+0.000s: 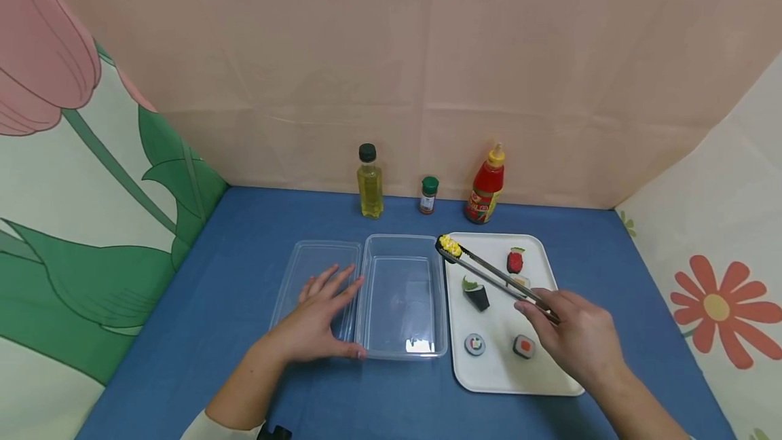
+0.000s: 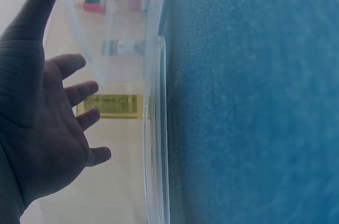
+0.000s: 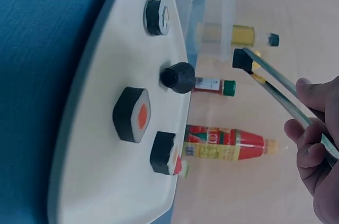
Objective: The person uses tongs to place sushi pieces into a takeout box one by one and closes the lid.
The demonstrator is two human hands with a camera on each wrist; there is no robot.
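Note:
My right hand (image 1: 571, 331) grips a pair of metal tongs (image 1: 489, 270). Between the tong tips is a sushi piece (image 1: 450, 246) with a yellow top and a black wrap, held above the tray's left edge beside the clear plastic container (image 1: 403, 352). My left hand (image 1: 318, 321) spreads its fingers over the clear lid (image 1: 293, 277), the thumb near the container's left wall; whether it touches cannot be told. On the white tray (image 1: 495, 372) lie a black cone roll (image 1: 475, 295), a round roll (image 1: 474, 344), a squarish roll (image 1: 523, 346), a strawberry (image 1: 515, 261) and another piece partly behind the tongs.
Behind the container stand an oil bottle (image 1: 370, 185), a small green-capped jar (image 1: 429, 195) and a red sauce bottle (image 1: 485, 189). A blue cloth (image 1: 256, 223) covers the table, with a tan sheet (image 1: 305, 73) behind it.

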